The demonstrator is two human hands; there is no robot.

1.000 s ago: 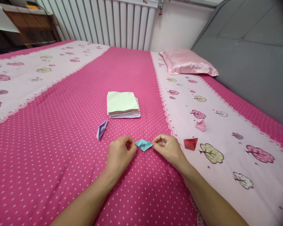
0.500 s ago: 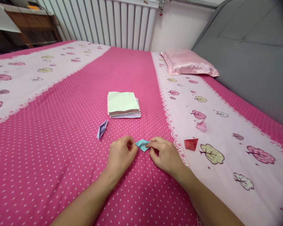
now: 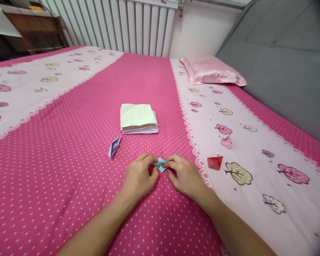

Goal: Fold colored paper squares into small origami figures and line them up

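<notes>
The small light-blue folded-paper boat (image 3: 161,164) appears to rest on the pink, white-dotted cloth bedspread (image 3: 149,80), between my bare left hand (image 3: 139,174) and my bare right hand (image 3: 187,176). I judge I am adjusting its folds, my left fingers curled at 1 end and my right fingers bent over the other; whether either set is clamped on the paper, I cannot tell. The next move calls for light, even pressure, lest the sides crumple. My fingers hide both tips, and its inner creases are too small to read.
</notes>
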